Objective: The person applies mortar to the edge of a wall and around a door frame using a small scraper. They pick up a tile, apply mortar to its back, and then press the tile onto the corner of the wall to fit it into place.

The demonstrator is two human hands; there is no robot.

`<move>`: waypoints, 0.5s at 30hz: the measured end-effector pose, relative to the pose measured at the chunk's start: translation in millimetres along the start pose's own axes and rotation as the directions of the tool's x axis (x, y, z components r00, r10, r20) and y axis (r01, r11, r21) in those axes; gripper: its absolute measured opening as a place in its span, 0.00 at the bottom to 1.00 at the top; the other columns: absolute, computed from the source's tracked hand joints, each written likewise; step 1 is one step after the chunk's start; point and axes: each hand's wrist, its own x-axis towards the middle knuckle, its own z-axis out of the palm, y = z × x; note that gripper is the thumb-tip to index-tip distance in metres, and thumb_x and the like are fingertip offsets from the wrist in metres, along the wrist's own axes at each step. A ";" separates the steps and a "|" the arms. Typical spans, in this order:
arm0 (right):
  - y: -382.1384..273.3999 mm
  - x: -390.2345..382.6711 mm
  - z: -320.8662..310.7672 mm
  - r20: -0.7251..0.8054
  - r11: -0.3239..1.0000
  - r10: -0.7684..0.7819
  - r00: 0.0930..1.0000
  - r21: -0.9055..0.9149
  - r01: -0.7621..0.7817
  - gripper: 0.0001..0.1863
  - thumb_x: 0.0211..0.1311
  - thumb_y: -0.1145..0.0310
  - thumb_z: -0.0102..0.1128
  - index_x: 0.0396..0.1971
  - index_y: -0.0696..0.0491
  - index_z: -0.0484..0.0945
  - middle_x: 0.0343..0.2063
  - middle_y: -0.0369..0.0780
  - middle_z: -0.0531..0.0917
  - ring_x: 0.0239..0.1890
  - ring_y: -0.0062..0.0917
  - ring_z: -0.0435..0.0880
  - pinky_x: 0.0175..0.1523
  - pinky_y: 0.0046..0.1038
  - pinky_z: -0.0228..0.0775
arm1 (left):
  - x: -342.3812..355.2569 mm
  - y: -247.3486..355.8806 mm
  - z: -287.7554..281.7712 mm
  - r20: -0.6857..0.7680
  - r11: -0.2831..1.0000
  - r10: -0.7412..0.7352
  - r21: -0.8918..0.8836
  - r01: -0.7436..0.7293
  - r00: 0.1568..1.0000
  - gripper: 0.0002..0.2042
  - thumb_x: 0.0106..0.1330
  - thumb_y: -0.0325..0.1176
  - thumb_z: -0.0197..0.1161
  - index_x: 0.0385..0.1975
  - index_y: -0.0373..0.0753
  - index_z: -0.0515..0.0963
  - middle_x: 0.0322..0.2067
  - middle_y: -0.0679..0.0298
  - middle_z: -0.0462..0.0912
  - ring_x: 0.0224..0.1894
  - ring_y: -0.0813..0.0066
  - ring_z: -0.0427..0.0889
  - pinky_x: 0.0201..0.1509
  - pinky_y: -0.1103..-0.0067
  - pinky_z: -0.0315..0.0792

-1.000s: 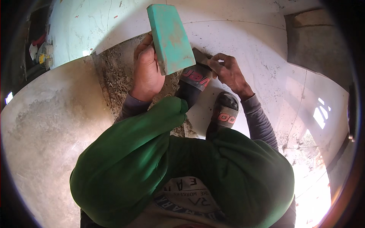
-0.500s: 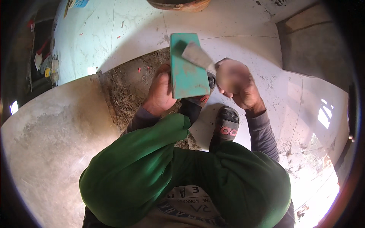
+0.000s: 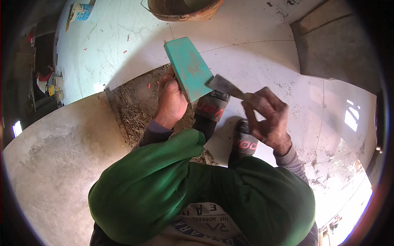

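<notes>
My left hand (image 3: 170, 100) is closed on a green grout float (image 3: 190, 69) from behind its left edge. The float's flat rectangular face is turned up, with brownish smears on it. Its underside and the grip of my fingers there are mostly hidden. In my right hand (image 3: 270, 119) is a putty knife (image 3: 225, 86), its handle pinched between thumb and fingers. The blade points left, its tip at the float's lower right edge; whether it touches, I cannot tell.
A worn round basin (image 3: 184, 17) stands on the tiled floor (image 3: 246, 37) ahead. Beneath my left hand lies a strip of rough dirt (image 3: 135, 96). My sandalled feet (image 3: 245, 139) are below the tools. A blue-and-white bucket (image 3: 81, 12) is far left, a grey block (image 3: 336, 45) right.
The float has tilted and shifted a little left. The putty knife has moved from over the float's face to its lower right edge, and my right hand has moved down and right.
</notes>
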 end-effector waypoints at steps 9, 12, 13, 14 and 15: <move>-2.0 42.2 17.7 0.036 0.997 -0.049 0.998 0.066 0.046 0.15 0.52 0.86 0.69 0.39 0.56 0.81 0.27 0.42 0.82 0.25 0.37 0.82 0.30 0.34 0.74 | -0.5 0.7 -2.6 0.046 0.997 -0.077 0.011 0.076 0.996 0.20 0.69 0.20 0.46 0.60 0.31 0.74 0.49 0.61 0.83 0.50 0.78 0.84 0.57 0.77 0.79; -24.4 12.1 14.1 0.151 0.980 -0.029 0.988 0.200 -0.002 0.15 0.49 0.85 0.70 0.39 0.56 0.83 0.23 0.41 0.79 0.22 0.32 0.80 0.25 0.32 0.71 | 1.3 1.6 -16.0 -0.115 1.000 0.018 0.001 -0.018 0.993 0.17 0.70 0.21 0.48 0.56 0.32 0.75 0.48 0.61 0.83 0.48 0.78 0.84 0.54 0.78 0.80; -23.9 15.9 21.8 0.134 0.985 -0.072 0.988 0.163 0.049 0.15 0.49 0.85 0.70 0.38 0.56 0.83 0.23 0.41 0.79 0.21 0.33 0.79 0.24 0.32 0.70 | 2.1 0.4 -20.4 -0.118 0.998 0.031 0.058 -0.024 0.992 0.15 0.71 0.22 0.49 0.55 0.32 0.75 0.47 0.61 0.83 0.47 0.78 0.84 0.53 0.77 0.80; -25.3 18.8 32.3 0.130 0.988 -0.102 0.986 0.126 0.086 0.15 0.50 0.84 0.70 0.38 0.56 0.82 0.23 0.42 0.78 0.21 0.33 0.78 0.23 0.31 0.69 | -5.5 -2.7 -25.8 -0.130 0.994 0.029 0.110 -0.014 0.991 0.13 0.71 0.22 0.49 0.53 0.33 0.76 0.46 0.62 0.83 0.47 0.78 0.83 0.52 0.77 0.80; -21.1 28.2 36.5 0.116 0.991 -0.101 0.988 0.100 0.089 0.14 0.50 0.84 0.69 0.38 0.56 0.82 0.24 0.42 0.78 0.20 0.34 0.77 0.23 0.32 0.68 | -4.3 -7.8 -12.4 -0.117 0.996 0.017 0.090 -0.007 0.993 0.13 0.71 0.22 0.49 0.53 0.33 0.76 0.46 0.62 0.83 0.47 0.78 0.83 0.52 0.77 0.80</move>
